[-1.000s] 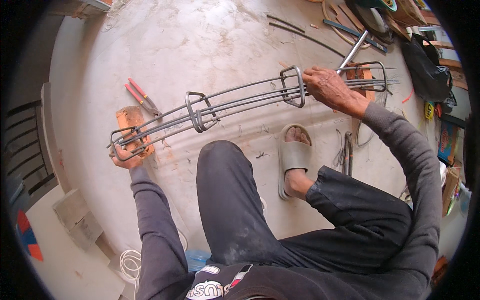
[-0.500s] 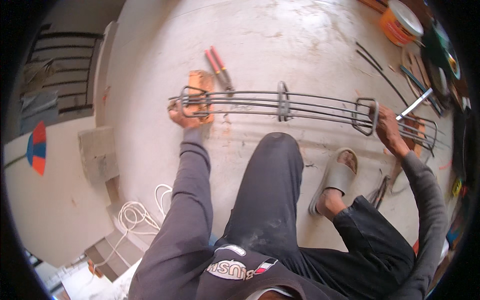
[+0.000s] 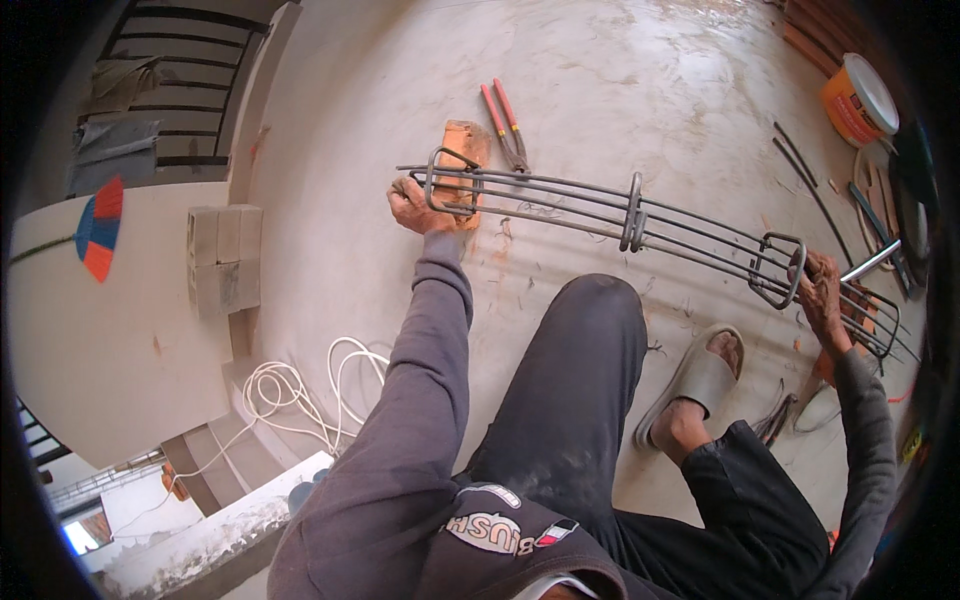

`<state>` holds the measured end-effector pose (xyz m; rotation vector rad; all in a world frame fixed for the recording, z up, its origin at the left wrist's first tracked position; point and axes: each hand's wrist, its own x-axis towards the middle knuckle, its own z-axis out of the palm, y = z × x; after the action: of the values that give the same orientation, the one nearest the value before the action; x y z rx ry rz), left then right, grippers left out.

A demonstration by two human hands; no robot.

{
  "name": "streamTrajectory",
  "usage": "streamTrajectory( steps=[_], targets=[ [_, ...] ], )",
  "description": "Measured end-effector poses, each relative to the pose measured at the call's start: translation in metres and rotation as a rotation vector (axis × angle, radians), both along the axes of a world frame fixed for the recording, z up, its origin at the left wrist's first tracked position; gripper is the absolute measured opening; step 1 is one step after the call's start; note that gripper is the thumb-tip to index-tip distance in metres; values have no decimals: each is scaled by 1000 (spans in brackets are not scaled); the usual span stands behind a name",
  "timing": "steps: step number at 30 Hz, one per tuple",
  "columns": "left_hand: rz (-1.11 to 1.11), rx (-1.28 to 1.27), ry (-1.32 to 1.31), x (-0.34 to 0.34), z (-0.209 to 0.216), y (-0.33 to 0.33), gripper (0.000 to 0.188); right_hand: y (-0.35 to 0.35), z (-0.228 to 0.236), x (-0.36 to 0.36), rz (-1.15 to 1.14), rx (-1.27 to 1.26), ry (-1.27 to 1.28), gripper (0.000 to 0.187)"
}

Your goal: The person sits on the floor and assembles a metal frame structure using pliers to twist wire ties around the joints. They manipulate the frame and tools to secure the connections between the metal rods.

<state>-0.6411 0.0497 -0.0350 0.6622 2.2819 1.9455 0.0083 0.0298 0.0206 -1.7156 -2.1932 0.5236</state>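
Observation:
A long cage of dark steel rebar with rectangular stirrups (image 3: 632,212) spans the floor in front of my knee. My left hand (image 3: 414,206) is closed around its left end, just beside the end stirrup. That end lies over an orange brick (image 3: 466,138). Toward the cage's right end, my right hand (image 3: 822,298) is closed on the bars beside another stirrup; its fingers are partly hidden. Several stirrups sit bunched mid-cage. Pincers with red handles (image 3: 508,126) rest on the floor just beyond the brick.
An orange bucket with a white lid (image 3: 858,105) stands far right, near loose dark rods (image 3: 800,165). A silver tube (image 3: 872,260) sits by my right hand. White cable (image 3: 275,395) coils at left, near grey blocks (image 3: 224,260) and stairs. My sandalled foot (image 3: 700,375) is close to the cage.
The whole view has swung, so the cage, brick and pincers appear farther right. Both hands keep their hold at about the same spots on the cage.

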Motion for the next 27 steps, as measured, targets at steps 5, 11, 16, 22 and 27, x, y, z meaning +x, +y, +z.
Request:
streamTrajectory(
  steps=[5,11,16,22,27],
  targets=[
    [-19,57,-7,-12,-9,-7,28,9,30,-16,1,-288,139,25],
    [-117,66,-99,-11,-10,-9,28,0,32,-19,-79,-254,227,30],
    [-129,30,76,-31,-21,-11,30,9,39,-22,-57,-483,449,28],
    [-137,3,32,-18,-9,-14,31,13,49,-15,-62,-386,377,26],
    [-152,180,-193,-8,7,-19,31,25,41,-8,-16,-475,455,26]
  ],
)
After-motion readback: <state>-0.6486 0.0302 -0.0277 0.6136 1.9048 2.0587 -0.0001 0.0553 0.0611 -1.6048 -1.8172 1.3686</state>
